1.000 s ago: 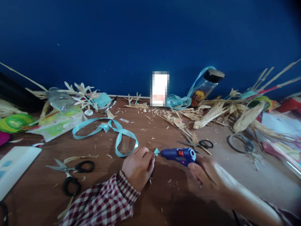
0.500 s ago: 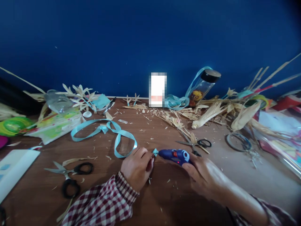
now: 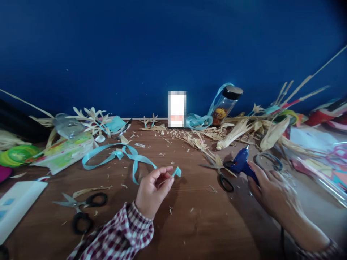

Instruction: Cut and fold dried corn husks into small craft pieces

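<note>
- From my station I see my left hand (image 3: 154, 189) a little below the centre of the frame, thumb and fingers pinched narrow on a small blue ribbon piece (image 3: 177, 172).
- That piece sticks out to the right of the fingertips, raised over the brown surface (image 3: 203, 220).
- My right hand (image 3: 280, 196), at the lower right of the frame, is wrapped around the handle of a blue glue gun (image 3: 241, 161); the nozzle points up the frame, well apart from the piece.
- Just left of the glue gun, black-handled scissors (image 3: 226, 183) lie with their blades toward the left.
- A clear ring (image 3: 271, 160) lies near my right hand, above it in the frame.
- A long blue ribbon (image 3: 90, 164) curls across the centre left and runs behind my left hand; I can't tell whether the two touch.
- At the lower left of the frame, a second pair of shears (image 3: 77, 204) lies with blades parted, near a white card (image 3: 20, 202).
- Along the blue wall (image 3: 135, 47), right of centre, a black-lidded jar (image 3: 226, 104) stands tilted beside coiled ribbon, with pale husks (image 3: 233, 135) in front.
- Pale husk flowers (image 3: 93, 119) sit at the left of the frame, and a pixelated bright rectangle (image 3: 177, 108) stands near the centre.
</note>
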Demonstrator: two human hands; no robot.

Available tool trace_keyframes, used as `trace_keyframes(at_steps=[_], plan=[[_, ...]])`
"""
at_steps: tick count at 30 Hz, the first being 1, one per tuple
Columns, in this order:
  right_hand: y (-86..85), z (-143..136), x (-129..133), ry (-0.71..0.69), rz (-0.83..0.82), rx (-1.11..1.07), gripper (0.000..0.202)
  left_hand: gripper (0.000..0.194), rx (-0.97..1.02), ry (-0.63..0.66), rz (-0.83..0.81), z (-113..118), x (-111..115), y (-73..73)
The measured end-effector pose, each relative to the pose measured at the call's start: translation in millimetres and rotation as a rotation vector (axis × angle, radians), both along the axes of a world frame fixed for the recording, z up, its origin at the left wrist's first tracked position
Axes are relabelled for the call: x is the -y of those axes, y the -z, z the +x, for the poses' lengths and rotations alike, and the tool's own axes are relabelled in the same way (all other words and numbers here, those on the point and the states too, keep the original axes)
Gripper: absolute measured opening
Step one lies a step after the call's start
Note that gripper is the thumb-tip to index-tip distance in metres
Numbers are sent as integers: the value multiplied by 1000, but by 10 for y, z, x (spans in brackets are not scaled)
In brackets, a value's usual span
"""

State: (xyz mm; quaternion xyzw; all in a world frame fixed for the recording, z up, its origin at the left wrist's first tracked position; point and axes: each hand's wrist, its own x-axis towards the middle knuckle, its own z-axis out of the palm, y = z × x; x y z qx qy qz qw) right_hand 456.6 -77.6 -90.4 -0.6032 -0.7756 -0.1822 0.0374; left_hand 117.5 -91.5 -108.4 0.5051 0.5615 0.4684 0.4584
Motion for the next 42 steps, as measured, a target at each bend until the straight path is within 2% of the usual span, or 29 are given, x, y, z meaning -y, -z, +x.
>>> trace_keyframes(at_steps=[2,5,9,12,14,16,18,19,22,24,27,33,38,42], plan=[[47,63,-18,-1,-41,8,42,34,225,9,-128,19,-21,-17],[62,112,-26,12,-61,-11,37,32,419,30,-252,55,-38,-18],[-6,161,-7,-8,-94,-36,33,30,526,30,-331,95,-42,-27],[-170,100,38,87,-91,-84,38,27,559,-4,-366,138,-48,-73],[-313,-66,61,130,-56,-216,36,25,574,-14,-403,194,-50,-123],[-426,-344,55,14,-104,-506,31,26,604,-6,-443,271,-43,-175],[-462,-689,13,-95,-268,-807,26,29,659,7,-479,345,-21,-213],[-446,-860,-17,-162,-418,-922,25,31,695,12,-496,374,-6,-223],[-293,-1262,-99,-235,-701,-1260,21,32,795,27,-545,407,46,-211],[-157,-1397,-121,-241,-791,-1450,21,32,836,32,-569,396,75,-179],[2,-1450,-111,-193,-900,-1669,23,32,880,13,-599,370,107,-116],[108,-1447,-88,-104,-945,-1800,22,29,939,-30,-611,379,132,-29],[172,-1465,-74,-70,-941,-1862,19,30,913,-77,-608,424,114,-77],[161,-1491,-57,-56,-921,-1871,17,28,854,-79,-559,445,111,-119]])
